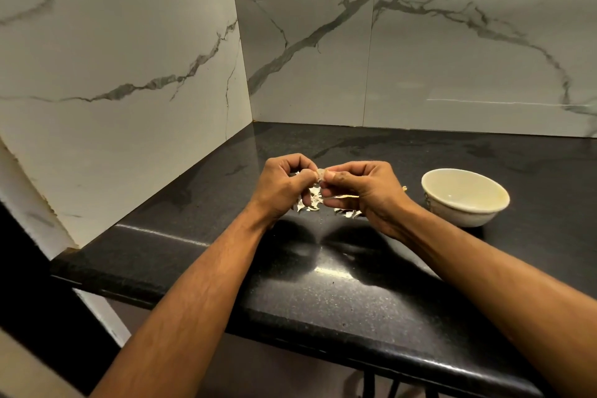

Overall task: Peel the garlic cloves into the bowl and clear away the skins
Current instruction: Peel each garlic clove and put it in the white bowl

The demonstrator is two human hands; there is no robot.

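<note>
Pinching one garlic clove (320,175) between them left of the bowl (465,195), the left hand (284,186) and right hand (361,194) are mid-peel, skins (311,203) uncleared on the counter below, the bowl's contents unclear.

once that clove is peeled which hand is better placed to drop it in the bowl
Probably the right hand. The bowl stands on the counter just to its right, and it already pinches the garlic clove together with the left hand, which would have to cross over.

Cream bowl (465,195); black speckled counter (339,300); white grey-veined marble wall (129,58); pale skins (311,203)
</note>
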